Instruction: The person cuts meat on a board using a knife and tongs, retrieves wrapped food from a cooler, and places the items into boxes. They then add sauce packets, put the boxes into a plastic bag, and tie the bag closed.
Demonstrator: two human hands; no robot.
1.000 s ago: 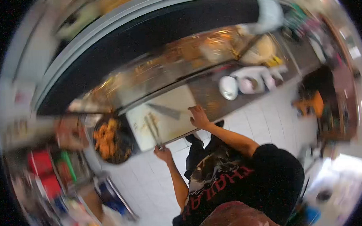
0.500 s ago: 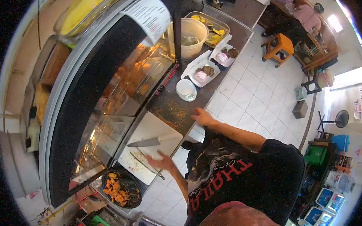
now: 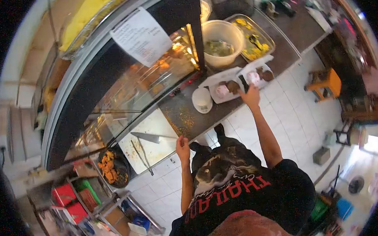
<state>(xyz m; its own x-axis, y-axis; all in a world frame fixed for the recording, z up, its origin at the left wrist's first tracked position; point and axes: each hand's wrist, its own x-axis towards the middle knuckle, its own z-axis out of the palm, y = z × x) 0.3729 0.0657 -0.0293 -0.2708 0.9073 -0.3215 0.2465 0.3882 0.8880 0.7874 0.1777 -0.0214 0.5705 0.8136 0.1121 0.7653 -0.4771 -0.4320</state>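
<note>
My left hand (image 3: 183,150) is closed with its fingers at the handle end of a knife (image 3: 145,137), which lies across a white cutting board (image 3: 131,156). Dark metal tongs (image 3: 142,157) rest on the same board. Farther along the counter, my right hand (image 3: 250,99) reaches the near edge of two open white takeaway boxes. Its fingers are apart, touching or close to the left box (image 3: 227,98) and the right box (image 3: 260,66). Each box holds a pink-and-white packet and a brown item. A small white scale (image 3: 202,100) stands beside the left box.
Brown crumbs (image 3: 185,118) cover part of the dark counter. A glass display case (image 3: 141,88) borders it. At the back stand a white tub (image 3: 223,42) and a metal tray (image 3: 253,37) of yellow pieces. A black pan (image 3: 120,165) of fried pieces sits beyond the board.
My right hand has moved away along the counter to the takeaway boxes. My left hand has shifted from beside the tongs to the knife handle and closed. The camera view has turned.
</note>
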